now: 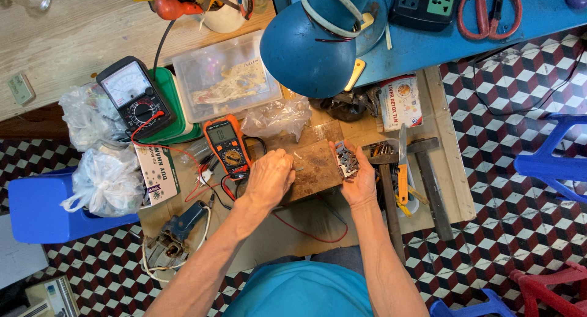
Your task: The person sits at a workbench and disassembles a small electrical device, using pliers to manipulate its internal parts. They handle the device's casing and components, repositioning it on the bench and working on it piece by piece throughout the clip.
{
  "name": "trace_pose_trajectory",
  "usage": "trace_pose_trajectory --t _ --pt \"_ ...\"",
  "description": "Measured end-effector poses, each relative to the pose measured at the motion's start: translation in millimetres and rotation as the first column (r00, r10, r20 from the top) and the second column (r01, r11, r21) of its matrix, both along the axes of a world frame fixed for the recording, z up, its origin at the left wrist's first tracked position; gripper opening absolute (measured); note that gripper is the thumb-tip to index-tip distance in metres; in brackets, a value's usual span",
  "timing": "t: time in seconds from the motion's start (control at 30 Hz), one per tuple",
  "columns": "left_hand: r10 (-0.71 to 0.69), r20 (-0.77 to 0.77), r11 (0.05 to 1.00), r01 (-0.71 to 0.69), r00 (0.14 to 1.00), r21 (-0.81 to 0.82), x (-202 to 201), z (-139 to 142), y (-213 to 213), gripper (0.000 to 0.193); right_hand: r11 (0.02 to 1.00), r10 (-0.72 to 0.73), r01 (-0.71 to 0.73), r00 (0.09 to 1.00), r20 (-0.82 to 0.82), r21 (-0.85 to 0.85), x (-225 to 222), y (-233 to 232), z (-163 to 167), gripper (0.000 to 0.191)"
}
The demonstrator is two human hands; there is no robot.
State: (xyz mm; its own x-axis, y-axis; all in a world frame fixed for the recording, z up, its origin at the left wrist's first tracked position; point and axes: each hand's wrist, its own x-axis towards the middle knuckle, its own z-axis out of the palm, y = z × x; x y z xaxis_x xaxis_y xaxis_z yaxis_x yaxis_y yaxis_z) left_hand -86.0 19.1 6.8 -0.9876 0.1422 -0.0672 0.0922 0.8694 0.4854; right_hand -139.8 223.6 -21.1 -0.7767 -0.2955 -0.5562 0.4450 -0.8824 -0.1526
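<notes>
The right hand (pixel 358 173) cups a small stack of thin grey metal plates (pixel 347 160), fingers curled around it, just right of a worn brown wooden block (pixel 315 164) on the tabletop (pixel 287 228). The left hand (pixel 268 177) rests on the block's left edge, fingers bunched together beside an orange digital multimeter (pixel 227 144).

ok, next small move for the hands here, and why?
Probably bring the left hand across to pick one piece from the stack of small grey metal plates in the right hand. The right hand holds the stack up over the edge of the wooden block, while the left rests closed on the block beside the orange multimeter; whether it holds anything is hidden.
</notes>
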Motion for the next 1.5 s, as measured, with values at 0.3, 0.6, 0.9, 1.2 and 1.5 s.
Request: trace_pose_trajectory --t 0.3,0.6,0.9,1.2,1.5 --pt "-0.132 0.036 0.989 0.129 0.991 0.075 -24 5 0 0.012 0.997 -0.037 0.041 0.997 0.063 -0.062 -2 2 3 0.035" --pt "0.063 -0.137 0.965 -0.025 0.989 0.262 -30 9 99 0.012 0.998 0.056 -0.055 0.996 0.064 -0.007 -3 11 -3 0.040" --pt "0.462 -0.363 0.877 -0.356 0.809 0.323 -31 56 2 0.042 0.998 -0.058 0.062 0.991 0.120 -0.023 -14 23 -4 0.032" --pt "0.381 -0.031 0.901 -0.363 0.924 0.238 -76 13 -36 0.016 1.000 0.011 -0.014 0.994 0.104 0.025 -13 33 6 0.030" --pt "-0.007 -0.196 0.952 0.066 0.980 0.298 -4 53 25 0.026 0.990 0.110 -0.114 0.992 0.059 0.078 -8 48 51 0.031"
